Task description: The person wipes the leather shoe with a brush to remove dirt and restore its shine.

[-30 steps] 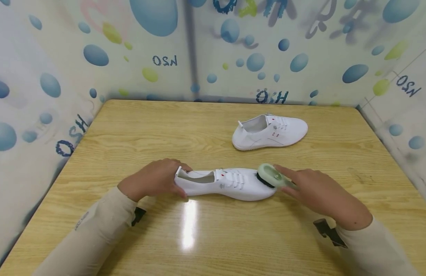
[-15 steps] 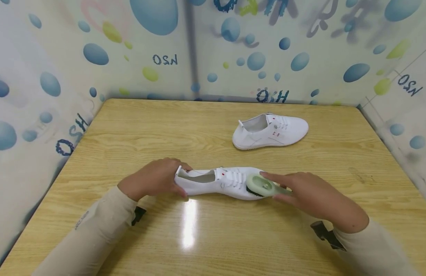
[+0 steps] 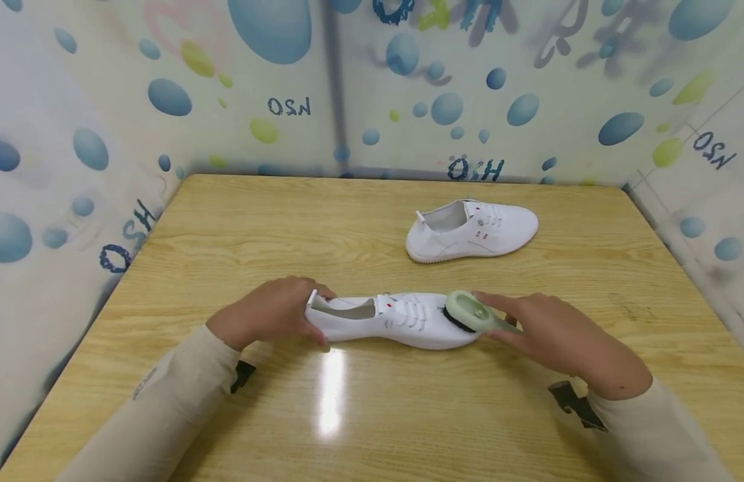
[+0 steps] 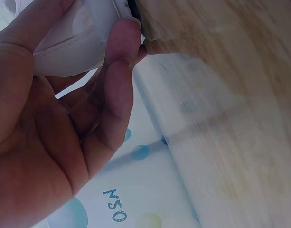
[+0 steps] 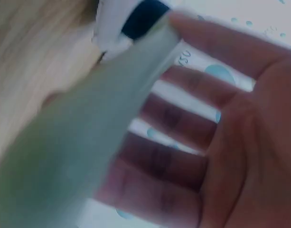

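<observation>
In the head view, a white lace-up shoe [image 3: 359,329] stands on the table with its toe to the right. My left hand [image 3: 272,313] grips it round the heel; the left wrist view shows fingers curled against the white heel [image 4: 71,50]. A pale green brush [image 3: 468,310] lies with its black bristles against the toe of this shoe. Its handle is held by my right hand [image 3: 558,338], pinched between thumb and fingers. Close up in the right wrist view, the blurred green handle [image 5: 98,118] crosses the fingers, and dark bristles [image 5: 145,19] meet the white toe.
Behind the held shoe, a matching white shoe [image 3: 507,231] stands on the wooden table [image 3: 275,234], toe also to the right. Walls with blue and green drop patterns [image 3: 447,107] rise at the table's back and sides.
The brush slid left and nearer over the toe, then back right and farther away, the right hand moving with it. The left hand and both shoes stayed in place.
</observation>
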Motion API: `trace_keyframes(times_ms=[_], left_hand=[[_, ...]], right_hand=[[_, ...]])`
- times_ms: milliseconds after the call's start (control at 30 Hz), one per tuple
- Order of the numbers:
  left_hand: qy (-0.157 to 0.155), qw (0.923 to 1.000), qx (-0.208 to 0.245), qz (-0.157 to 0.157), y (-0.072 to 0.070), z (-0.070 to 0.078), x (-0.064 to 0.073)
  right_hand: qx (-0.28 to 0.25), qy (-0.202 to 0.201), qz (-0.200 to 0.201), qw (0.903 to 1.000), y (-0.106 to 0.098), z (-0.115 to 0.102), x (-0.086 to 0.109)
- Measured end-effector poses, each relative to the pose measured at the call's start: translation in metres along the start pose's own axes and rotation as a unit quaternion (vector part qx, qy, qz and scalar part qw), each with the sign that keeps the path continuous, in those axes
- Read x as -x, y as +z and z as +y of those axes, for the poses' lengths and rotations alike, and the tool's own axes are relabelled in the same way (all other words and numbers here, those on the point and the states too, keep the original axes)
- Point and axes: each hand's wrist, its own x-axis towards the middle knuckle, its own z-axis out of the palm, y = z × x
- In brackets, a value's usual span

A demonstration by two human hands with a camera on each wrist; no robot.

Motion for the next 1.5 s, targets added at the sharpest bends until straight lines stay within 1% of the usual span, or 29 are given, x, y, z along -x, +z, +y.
trace_keyframes(times_ms=[133,200,300,433,533,633,800,967,1067,1233,1300,1367,1500], left_hand=[[0.004,1.0000,-0.003,0.001,0.000,-0.001,0.000],[0.003,1.0000,-0.004,0.000,0.001,-0.001,0.000],[0.005,1.0000,-0.008,0.000,0.001,-0.001,0.000],[0.004,0.9999,-0.011,-0.001,0.001,-0.001,0.000],[0.004,0.9999,-0.012,-0.001,0.002,-0.002,-0.001],[0.005,0.9999,-0.011,0.000,0.002,-0.002,-0.001],[0.003,1.0000,-0.003,-0.002,0.003,-0.002,-0.001],[-0.002,1.0000,-0.003,-0.003,0.002,-0.001,-0.001],[-0.004,1.0000,-0.004,-0.004,0.002,-0.001,0.000],[-0.005,1.0000,-0.007,-0.005,0.002,0.000,0.000],[-0.004,1.0000,-0.008,-0.004,0.002,0.000,0.000],[-0.003,1.0000,-0.008,-0.003,0.002,0.000,0.000],[-0.003,1.0000,-0.007,-0.003,0.002,0.000,0.000]], right_hand=[[-0.024,-0.011,-0.033,0.9991,-0.004,0.002,0.004],[-0.026,-0.020,-0.038,0.9987,-0.004,0.002,0.005],[-0.018,-0.042,-0.025,0.9986,-0.002,-0.001,0.004],[0.014,-0.067,0.018,0.9975,0.006,-0.006,0.000],[0.027,-0.063,0.044,0.9967,0.010,-0.009,-0.004],[0.024,-0.041,0.053,0.9974,0.011,-0.010,-0.006],[0.023,-0.002,0.040,0.9989,0.009,-0.007,-0.009],[0.011,0.014,0.012,0.9998,0.003,-0.001,-0.006],[-0.004,0.014,-0.015,0.9998,0.000,0.003,-0.002],[-0.027,-0.009,-0.053,0.9982,-0.006,0.005,0.006],[-0.026,-0.021,-0.052,0.9981,-0.006,0.003,0.007],[-0.020,-0.028,-0.041,0.9985,-0.004,0.000,0.006],[0.009,-0.030,0.000,0.9995,0.004,-0.007,0.000]])
